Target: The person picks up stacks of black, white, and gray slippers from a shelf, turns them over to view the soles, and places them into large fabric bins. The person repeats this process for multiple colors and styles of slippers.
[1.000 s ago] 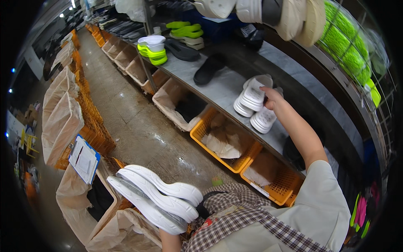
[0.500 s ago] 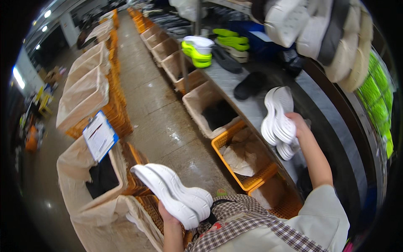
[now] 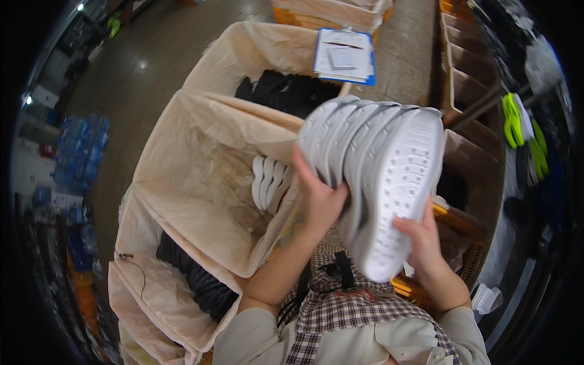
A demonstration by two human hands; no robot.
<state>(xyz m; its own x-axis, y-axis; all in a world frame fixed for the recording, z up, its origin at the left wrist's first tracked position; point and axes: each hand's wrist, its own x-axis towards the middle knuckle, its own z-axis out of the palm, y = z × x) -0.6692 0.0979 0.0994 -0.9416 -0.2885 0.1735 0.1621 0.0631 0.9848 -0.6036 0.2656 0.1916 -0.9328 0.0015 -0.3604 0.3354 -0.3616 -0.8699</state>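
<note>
A thick stack of white shoe soles [image 3: 409, 164] is held up in front of me, pressed together side by side, with the studded face of the end sole towards the right. My left hand [image 3: 319, 198] grips the left end of the stack. On the other side my right hand [image 3: 423, 240] clasps it, the thumb lying on the outermost sole; its other fingers are partly hidden. Just left of my hands stands a cloth-lined bin [image 3: 201, 152], in which several white soles [image 3: 271, 182] lie against the wall nearest me.
Bins with black soles [image 3: 286, 91] and more black soles [image 3: 194, 277] flank that one. A blue clipboard [image 3: 345, 56] with papers rests on the far bin's rim. To the right, neon-green soles [image 3: 512, 121] sit on a bench. Blue water bottles [image 3: 79, 149] stand far left.
My view has swung left towards the bins. The soles that each hand held separately are now together in one stack between both hands, away from the bench.
</note>
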